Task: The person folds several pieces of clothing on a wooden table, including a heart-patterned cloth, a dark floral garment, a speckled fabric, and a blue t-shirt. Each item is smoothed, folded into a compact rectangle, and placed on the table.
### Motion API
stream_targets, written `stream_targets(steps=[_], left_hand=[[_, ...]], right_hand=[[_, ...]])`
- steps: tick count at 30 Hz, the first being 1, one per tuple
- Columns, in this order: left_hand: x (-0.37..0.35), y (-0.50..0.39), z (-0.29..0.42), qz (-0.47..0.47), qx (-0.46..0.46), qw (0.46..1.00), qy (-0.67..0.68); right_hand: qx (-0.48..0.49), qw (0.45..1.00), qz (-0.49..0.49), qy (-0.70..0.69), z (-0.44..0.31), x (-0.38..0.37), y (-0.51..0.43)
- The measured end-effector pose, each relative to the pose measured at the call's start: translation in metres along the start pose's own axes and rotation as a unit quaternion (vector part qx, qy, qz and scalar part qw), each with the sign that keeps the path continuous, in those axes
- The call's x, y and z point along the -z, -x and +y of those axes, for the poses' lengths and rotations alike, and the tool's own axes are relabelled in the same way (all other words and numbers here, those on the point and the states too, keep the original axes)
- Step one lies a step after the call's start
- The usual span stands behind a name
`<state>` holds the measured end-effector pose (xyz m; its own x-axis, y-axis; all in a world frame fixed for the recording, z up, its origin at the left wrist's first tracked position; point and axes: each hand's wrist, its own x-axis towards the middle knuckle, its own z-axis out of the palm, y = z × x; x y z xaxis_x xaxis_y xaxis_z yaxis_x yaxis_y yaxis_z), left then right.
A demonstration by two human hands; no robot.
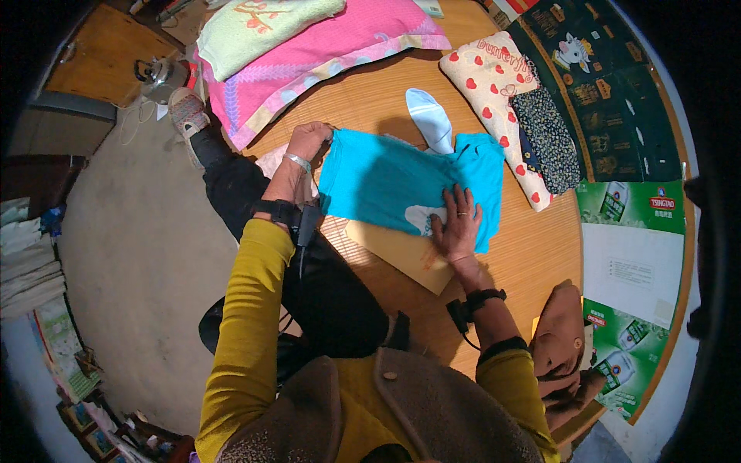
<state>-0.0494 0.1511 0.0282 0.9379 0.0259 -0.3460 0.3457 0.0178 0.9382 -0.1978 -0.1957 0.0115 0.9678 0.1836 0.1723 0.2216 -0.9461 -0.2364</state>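
Observation:
A turquoise cloth garment [382, 173] with a white printed patch [425, 220] lies folded over on the woven bamboo mat. At its upper left corner, my left hand [311, 142] pinches the edge of the fabric. My right hand [460, 223] rests flat on the garment's right part, fingers slightly apart, beside the white patch. Partly covered by the garment is a yellowish flat sheet [399, 249], its lower portion showing. A pale blue sock-like cloth [429, 118] pokes out beyond the far edge. Some pale pink cloth [273, 161] shows behind my left wrist.
A pink pillow [324, 58] with a pale green towel [266, 29] on it lies at the far side. Heart-patterned folded cloth [492, 98] and dark floral cloth [547, 139] sit to the right, a brown garment [558, 347] nearer. Flattened cartons [631, 254] line the right edge. A metal kettle [165, 81] stands far left.

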Motion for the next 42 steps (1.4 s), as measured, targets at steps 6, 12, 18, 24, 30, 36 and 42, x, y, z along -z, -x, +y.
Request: stream_targets(steps=[6,12,18,24,30,36,42], left_hand=[[-0.006,0.019,0.024,-0.129,-0.044,0.989,0.055],[-0.005,0.013,0.013,-0.166,-0.025,0.981,0.092],[-0.001,0.013,0.014,-0.179,-0.041,0.983,0.007],[0.001,0.015,0.014,-0.123,-0.051,0.977,-0.166],[-0.001,0.013,0.009,-0.12,-0.074,0.983,-0.121],[-0.001,0.004,-0.002,-0.105,-0.113,0.984,-0.095],[0.001,0.001,-0.01,-0.027,-0.203,0.969,-0.139]], right_hand=[[-0.003,1.0,-0.003,-0.006,0.0,0.001,0.001],[0.004,1.0,-0.007,0.001,0.002,-0.001,0.001],[0.025,1.0,0.019,-0.001,0.005,-0.009,-0.001],[-0.003,1.0,-0.005,0.014,0.01,-0.011,0.004],[0.007,1.0,0.016,0.002,0.006,-0.009,0.003],[0.011,1.0,0.016,0.002,0.007,-0.008,0.003],[0.005,1.0,0.001,0.013,0.006,-0.008,0.001]])
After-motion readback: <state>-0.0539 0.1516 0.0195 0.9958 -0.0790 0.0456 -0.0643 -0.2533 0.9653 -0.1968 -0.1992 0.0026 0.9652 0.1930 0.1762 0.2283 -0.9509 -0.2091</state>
